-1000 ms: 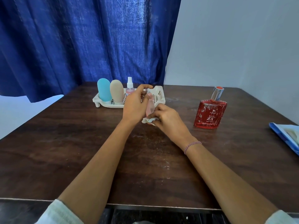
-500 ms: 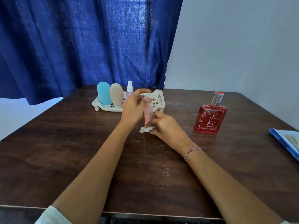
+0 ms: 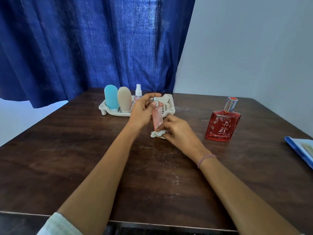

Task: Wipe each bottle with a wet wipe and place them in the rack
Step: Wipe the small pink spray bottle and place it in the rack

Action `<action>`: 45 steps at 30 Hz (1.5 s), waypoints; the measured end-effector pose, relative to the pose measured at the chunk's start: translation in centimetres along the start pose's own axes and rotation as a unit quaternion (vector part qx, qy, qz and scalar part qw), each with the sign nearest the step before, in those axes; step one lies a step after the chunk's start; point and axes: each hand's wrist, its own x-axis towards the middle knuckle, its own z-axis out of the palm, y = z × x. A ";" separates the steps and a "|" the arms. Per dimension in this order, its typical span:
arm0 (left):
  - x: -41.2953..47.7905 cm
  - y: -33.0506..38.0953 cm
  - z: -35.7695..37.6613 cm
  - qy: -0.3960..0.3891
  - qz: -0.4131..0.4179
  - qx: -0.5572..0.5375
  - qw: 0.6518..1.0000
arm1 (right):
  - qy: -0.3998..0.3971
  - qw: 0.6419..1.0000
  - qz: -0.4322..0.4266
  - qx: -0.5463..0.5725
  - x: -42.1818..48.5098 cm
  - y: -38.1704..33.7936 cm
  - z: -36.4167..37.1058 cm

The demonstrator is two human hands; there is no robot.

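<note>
Centre of the head view, our left hand (image 3: 142,112) pinches the slim pink glass bottle (image 3: 157,118) at its neck, while our right hand (image 3: 176,131) clamps a crumpled white wet wipe (image 3: 157,134) to its base. We judge the wiping is underway; the next move is to stand the bottle upright in the white slotted plastic rack (image 3: 169,106) just behind.

The base of the slim pink bottle (image 3: 157,118) is hidden behind the wet wipe (image 3: 157,134) and the right grip (image 3: 177,131). The left grip (image 3: 142,111) covers most of the spray bottle (image 3: 138,92) in the rack (image 3: 169,106). The frame's right edge cuts off a blue packet (image 3: 300,148). Small print on the red bottle (image 3: 221,126) is unreadable.
</note>
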 end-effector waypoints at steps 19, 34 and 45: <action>-0.4 0.6 0.1 -0.015 -0.010 -0.017 1.000 | 0.106 0.989 0.093 0.032 0.4 1.1 -0.1; -0.7 0.7 0.3 -0.065 0.038 0.000 0.997 | 0.155 0.986 0.037 0.053 0.4 0.6 0.3; -0.7 0.7 0.2 -0.071 0.032 -0.012 0.997 | 0.192 0.968 0.091 0.130 0.6 0.5 0.2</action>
